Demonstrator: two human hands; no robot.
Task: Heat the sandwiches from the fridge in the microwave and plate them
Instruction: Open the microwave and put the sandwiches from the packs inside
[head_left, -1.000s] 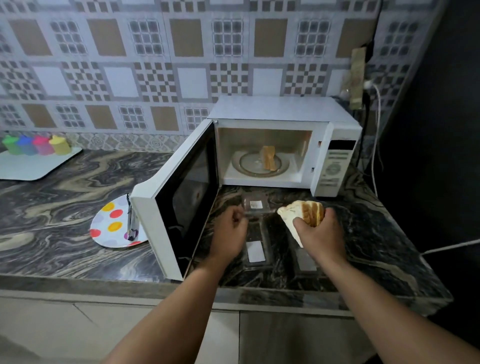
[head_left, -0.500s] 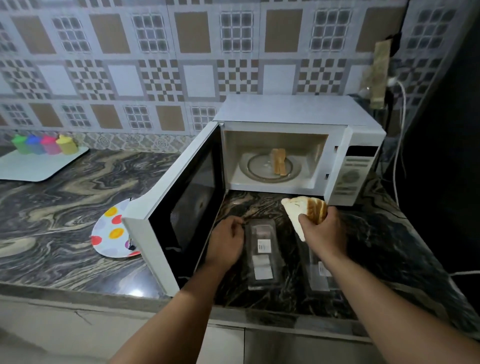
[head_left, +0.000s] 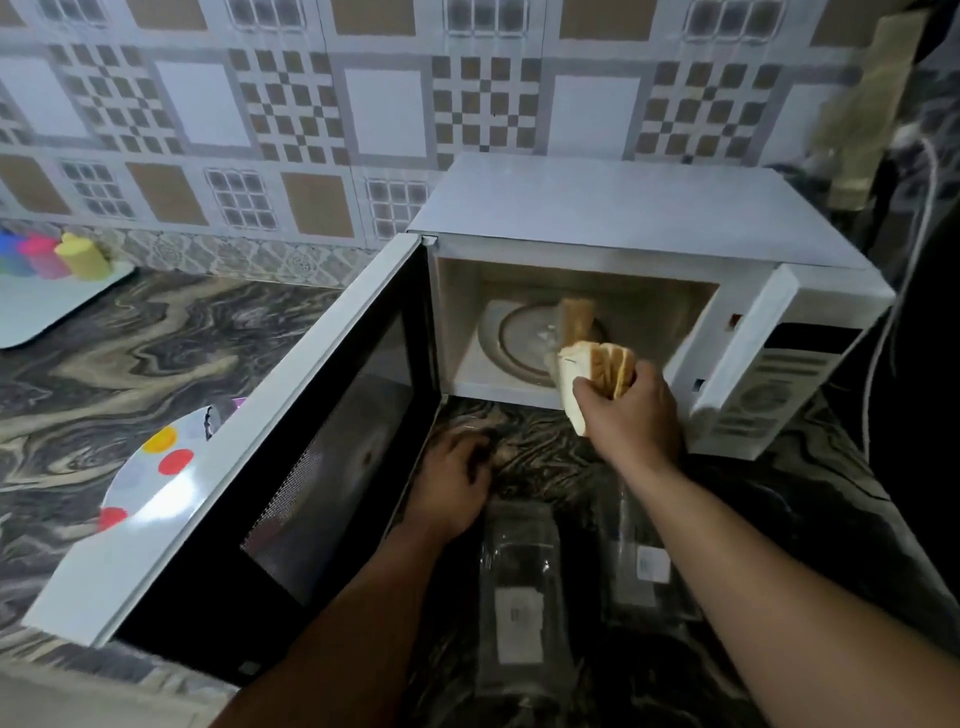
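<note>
As right hand (head_left: 631, 415) rose, sandwich (head_left: 597, 371) reached microwave (head_left: 623, 208) mouth.

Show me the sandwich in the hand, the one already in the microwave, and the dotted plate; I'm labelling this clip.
Held sandwich (head_left: 597, 371), head view: on its toasted cut edge.
Sandwich inside microwave (head_left: 576, 317), head view: on its upright face.
Polka-dot plate (head_left: 156, 493), head view: on its bare white surface.

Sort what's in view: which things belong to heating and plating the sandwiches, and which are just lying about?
Job: sandwich in right hand; sandwich on turntable; microwave; spotted plate.
Lying about: clear packs; coloured cups; white tray.
</note>
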